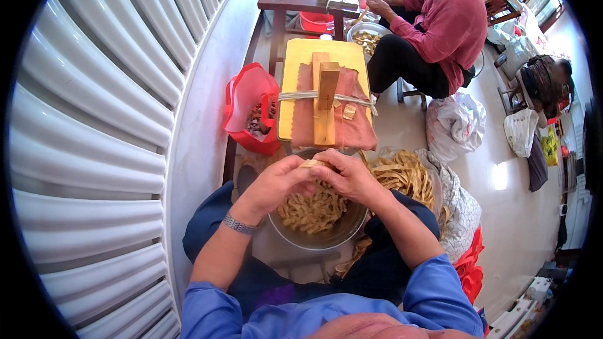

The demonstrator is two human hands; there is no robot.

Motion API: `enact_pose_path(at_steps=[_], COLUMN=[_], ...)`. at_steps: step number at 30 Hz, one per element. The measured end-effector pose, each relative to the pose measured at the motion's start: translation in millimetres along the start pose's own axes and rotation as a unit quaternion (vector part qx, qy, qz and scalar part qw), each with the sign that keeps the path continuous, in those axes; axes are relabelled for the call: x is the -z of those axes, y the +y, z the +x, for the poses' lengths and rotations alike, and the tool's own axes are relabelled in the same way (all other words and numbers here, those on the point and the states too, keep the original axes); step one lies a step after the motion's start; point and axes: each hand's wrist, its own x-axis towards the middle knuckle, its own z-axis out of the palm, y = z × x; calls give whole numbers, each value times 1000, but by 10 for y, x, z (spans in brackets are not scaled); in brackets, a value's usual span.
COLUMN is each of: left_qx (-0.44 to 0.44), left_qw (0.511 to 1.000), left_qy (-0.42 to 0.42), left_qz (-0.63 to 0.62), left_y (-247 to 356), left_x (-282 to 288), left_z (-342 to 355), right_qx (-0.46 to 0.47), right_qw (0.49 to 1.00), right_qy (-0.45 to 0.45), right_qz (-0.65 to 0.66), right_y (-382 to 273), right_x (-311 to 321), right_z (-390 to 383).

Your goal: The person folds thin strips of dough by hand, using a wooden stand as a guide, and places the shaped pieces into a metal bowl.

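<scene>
My left hand (282,181) and my right hand (348,179) meet above a metal bowl (314,245), fingers closed on a small tan strip (310,163). Short twisted tan pieces (308,213) fill the bowl, which sits between my knees. To its right lies a heap of long flat tan strips (403,174). Just beyond the hands stands a wooden block with an upright peg (326,85). White cord ties it across a yellow board (291,66) covered partly by a reddish-brown cloth (359,133). A few cut tan bits (349,112) rest on the cloth.
A white radiator (100,157) runs along my left. Beside the board stands a red bag (242,100) with small items inside. A co-worker in a pink top (440,31) sits beyond at a bench (282,1). White plastic (455,119) and patterned (458,204) sacks are at the right.
</scene>
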Motion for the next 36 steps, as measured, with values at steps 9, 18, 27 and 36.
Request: enact_pose_path(at_steps=[9, 18, 27, 36], left_qx=[-210, -302, -221, -230], left_qw=[885, 835, 863, 855], left_qy=[56, 83, 191, 230], left_qz=[412, 453, 413, 404], left_y=[-29, -187, -76, 67], left_x=[-86, -109, 44, 156], left_z=[63, 78, -11, -47], right_qx=[-199, -216, -189, -118], right_qw=[942, 918, 951, 991], right_qy=[-65, -117, -146, -38], right_qz=[263, 311, 198, 50], right_y=[209, -39, 36, 145], right_x=[78, -72, 62, 156], right_z=[-18, -56, -2, -52])
